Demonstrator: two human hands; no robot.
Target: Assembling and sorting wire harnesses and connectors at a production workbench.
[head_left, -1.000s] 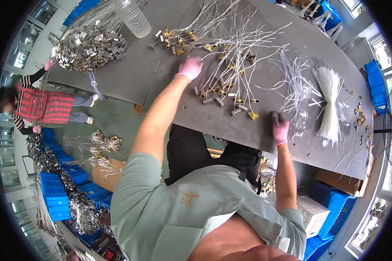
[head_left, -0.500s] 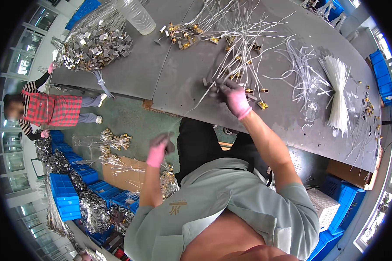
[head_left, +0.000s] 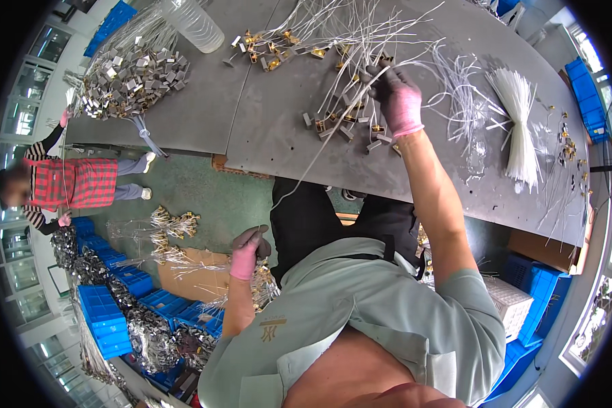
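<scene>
My right hand [head_left: 398,102], in a pink glove with dark grey fingers, is closed around a bunch of thin white wires [head_left: 367,51] over the table. Small metal clips [head_left: 343,129], grey and gold, hang or lie at the wires' near ends. One longer white strand [head_left: 319,148] runs from beside this hand down past the table edge towards my lap. Off the table to the left, my left hand [head_left: 249,250], gloved alike, has its fingers curled together. Whatever it may pinch is too small to make out.
A big pile of wired clips [head_left: 132,78] and a clear plastic bottle [head_left: 194,27] stand left on the grey table [head_left: 272,115]. To the right lie loose white strands [head_left: 459,92] and a white tie bundle [head_left: 521,136]. A person in a checked apron [head_left: 75,183] stands left, near blue crates [head_left: 105,319].
My right hand has moved away from me and slightly right, and the wires and clips under it have shifted. My left hand has dropped a little lower.
</scene>
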